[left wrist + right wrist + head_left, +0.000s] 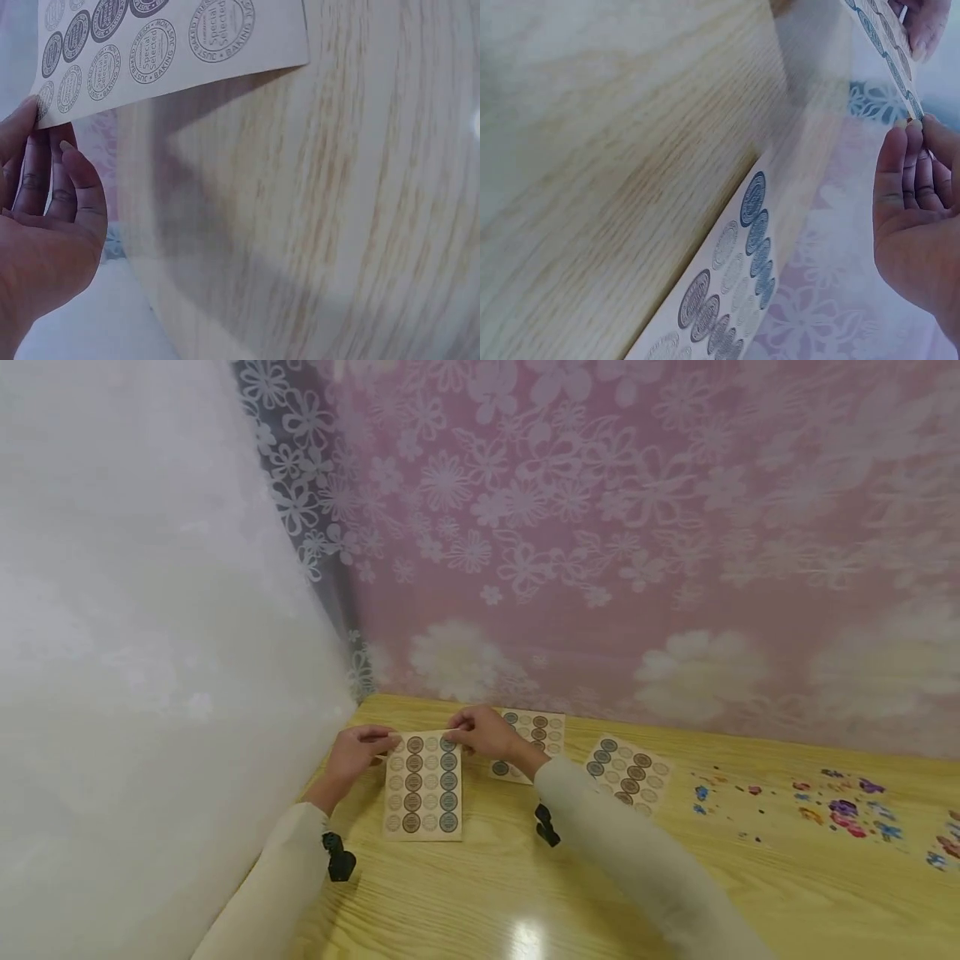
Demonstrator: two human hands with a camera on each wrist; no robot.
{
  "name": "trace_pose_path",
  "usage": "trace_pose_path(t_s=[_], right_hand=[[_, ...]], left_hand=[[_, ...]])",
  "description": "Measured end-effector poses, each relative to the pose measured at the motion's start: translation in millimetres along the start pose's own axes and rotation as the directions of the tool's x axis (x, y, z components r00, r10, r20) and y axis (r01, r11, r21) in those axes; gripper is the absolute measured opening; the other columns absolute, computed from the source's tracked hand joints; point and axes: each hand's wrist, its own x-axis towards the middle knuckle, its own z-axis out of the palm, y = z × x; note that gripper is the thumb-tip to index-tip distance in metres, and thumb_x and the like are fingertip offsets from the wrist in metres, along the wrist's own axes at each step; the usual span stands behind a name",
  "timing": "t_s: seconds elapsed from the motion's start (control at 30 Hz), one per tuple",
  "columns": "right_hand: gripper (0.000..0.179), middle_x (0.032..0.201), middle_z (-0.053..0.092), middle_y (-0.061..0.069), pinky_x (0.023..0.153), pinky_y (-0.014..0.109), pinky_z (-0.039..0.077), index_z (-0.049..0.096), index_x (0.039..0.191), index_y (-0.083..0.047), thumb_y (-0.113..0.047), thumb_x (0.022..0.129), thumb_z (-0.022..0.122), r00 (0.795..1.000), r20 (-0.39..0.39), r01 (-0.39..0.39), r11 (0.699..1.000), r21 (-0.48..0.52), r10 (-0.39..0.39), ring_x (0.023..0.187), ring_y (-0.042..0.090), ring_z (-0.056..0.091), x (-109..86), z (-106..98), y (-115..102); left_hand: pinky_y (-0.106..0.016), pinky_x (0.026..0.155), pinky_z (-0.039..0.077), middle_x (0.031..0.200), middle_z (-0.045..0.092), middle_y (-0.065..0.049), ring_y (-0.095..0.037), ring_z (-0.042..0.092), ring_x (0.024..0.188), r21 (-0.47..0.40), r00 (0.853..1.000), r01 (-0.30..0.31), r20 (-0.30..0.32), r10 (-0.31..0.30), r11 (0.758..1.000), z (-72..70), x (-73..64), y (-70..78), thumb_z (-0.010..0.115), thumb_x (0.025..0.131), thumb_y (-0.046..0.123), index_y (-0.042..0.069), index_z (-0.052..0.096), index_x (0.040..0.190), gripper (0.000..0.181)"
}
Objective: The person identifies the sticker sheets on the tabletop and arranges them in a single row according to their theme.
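A tan sheet of round stickers (423, 789), printed in columns of brown, blue and pale circles, is held by its far corners. My left hand (357, 755) pinches the far left corner between thumb and fingers. At the far right corner my right hand (483, 732) pinches it the same way. In the left wrist view the sticker sheet (180, 45) hangs above the wood and casts a shadow; the left hand (56, 202) grips its corner. The right wrist view shows the right hand (922, 202) at the sheet's edge.
Two more sticker sheets lie on the wooden table (465, 893): one (555, 722) behind the right hand, another (645, 772) right of it. Small colourful flower-like pieces (843, 810) are scattered farther right. A floral curtain (562, 527) stands behind, a white one (150, 610) at left.
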Motion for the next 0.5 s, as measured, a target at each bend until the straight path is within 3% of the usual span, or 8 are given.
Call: trace_pose_path(t_s=[0.27,0.5], right_hand=[[0.015,0.084,0.064,0.005,0.073,0.052,0.052,0.065,0.105,-0.004,-0.015,0.094,0.063,0.999,-0.041,-0.001,1.000,0.013,0.002,0.084,0.044,0.062,-23.8,2.6,-12.3],[0.012,0.081,0.064,0.004,0.068,0.051,0.053,0.065,0.103,-0.008,-0.017,0.095,0.062,0.998,-0.054,0.012,1.000,0.016,-0.011,0.081,0.039,0.063,-46.6,6.2,-21.9]], left_hand=[[-0.050,0.087,0.047,0.107,0.064,-0.010,-0.021,0.060,0.091,0.043,0.997,-0.029,0.079,0.026,0.999,-8.0,-14.4,20.9,0.070,0.089,0.031,0.001,0.065,0.118,0.042],[-0.050,0.084,0.049,0.103,0.065,-0.011,-0.023,0.061,0.090,0.080,0.989,-0.065,0.140,0.054,0.995,-13.0,-24.6,29.2,0.069,0.088,0.035,-0.001,0.065,0.117,0.046]])
